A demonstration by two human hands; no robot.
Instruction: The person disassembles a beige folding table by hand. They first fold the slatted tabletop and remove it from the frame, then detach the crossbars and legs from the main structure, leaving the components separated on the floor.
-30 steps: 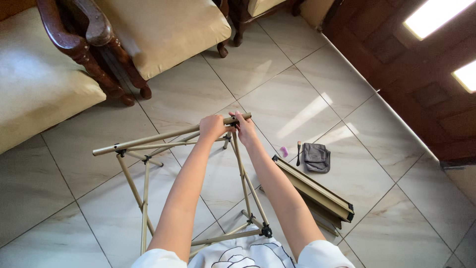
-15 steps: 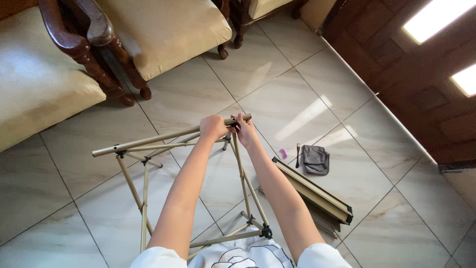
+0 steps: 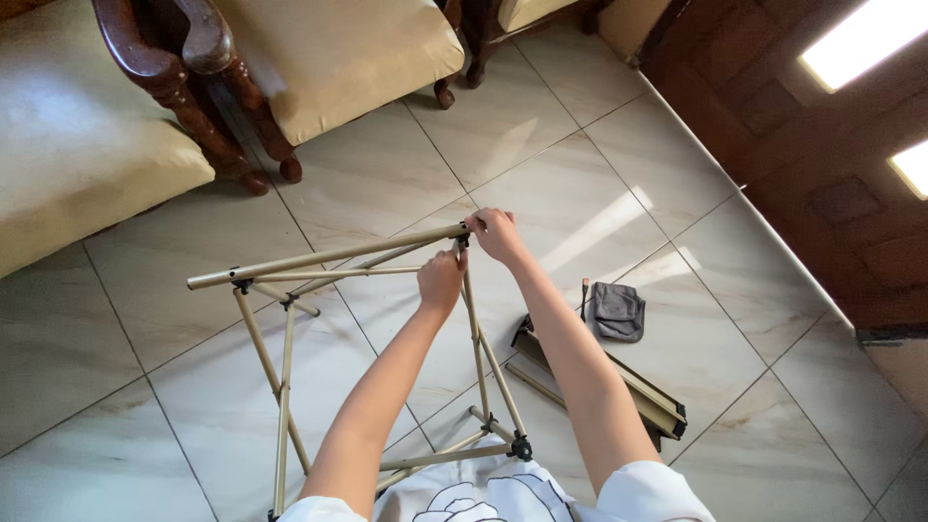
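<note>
A folding frame of thin tan metal rods (image 3: pixel 319 261) with black joints stands on the tiled floor in front of me. My right hand (image 3: pixel 495 234) grips the frame's top corner where the long horizontal rod meets a black joint. My left hand (image 3: pixel 442 280) sits just below and left of that corner, fingers closed around an upright rod. Both arms reach forward over the frame's lower crossbars (image 3: pixel 454 454).
A grey pouch (image 3: pixel 617 310) and a bundle of folded tan rods (image 3: pixel 619 391) lie on the floor to my right. Two cushioned wooden chairs (image 3: pixel 193 68) stand at the back left. A dark wooden wall (image 3: pixel 822 145) runs along the right.
My left hand has slid down from the top corner to the rod just below it. My right hand stays at the corner joint.
</note>
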